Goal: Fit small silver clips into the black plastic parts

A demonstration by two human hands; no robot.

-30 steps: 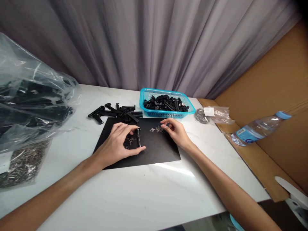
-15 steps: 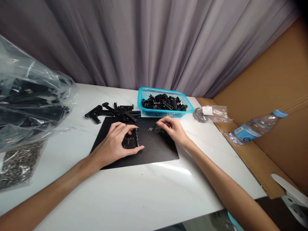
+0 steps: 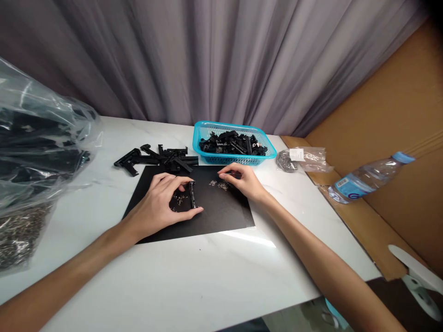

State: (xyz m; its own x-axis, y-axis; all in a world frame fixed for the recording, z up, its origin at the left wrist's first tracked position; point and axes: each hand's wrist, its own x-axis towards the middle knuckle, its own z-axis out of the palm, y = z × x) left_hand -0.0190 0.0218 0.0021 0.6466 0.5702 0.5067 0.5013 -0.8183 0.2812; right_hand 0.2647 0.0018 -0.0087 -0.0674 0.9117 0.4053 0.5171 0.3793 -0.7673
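My left hand (image 3: 162, 198) spans a slim black part (image 3: 193, 195) end to end, thumb at the near end and fingers at the far one; I can't tell if the part touches the sheet. Held only by its ends, it could twist or spring out if I squeeze unevenly. Partly under that palm lie loose metal bits (image 3: 180, 199), which a dropped wrist could scatter. My right hand (image 3: 244, 182) is narrowed, thumb and forefinger close together above a small metal pile (image 3: 222, 185); whether they pinch a piece I can't tell. Pieces so thin could tangle or slip from my fingertips.

Far left of my left hand sags a glossy, crinkled clear bag (image 3: 38, 147) of dark pieces, with a bristly bag of metal bits (image 3: 20, 235) nearer me. Beyond that hand's fingers sit hard, angular black parts (image 3: 166, 159), heaped crosswise. Under both hands is a flat, matt black sheet (image 3: 214, 216). Past my right hand stands a perforated blue plastic basket (image 3: 238, 157) of black pieces; farther right, a small crumpled bag (image 3: 289, 161), then a clear ribbed bottle (image 3: 370, 177).
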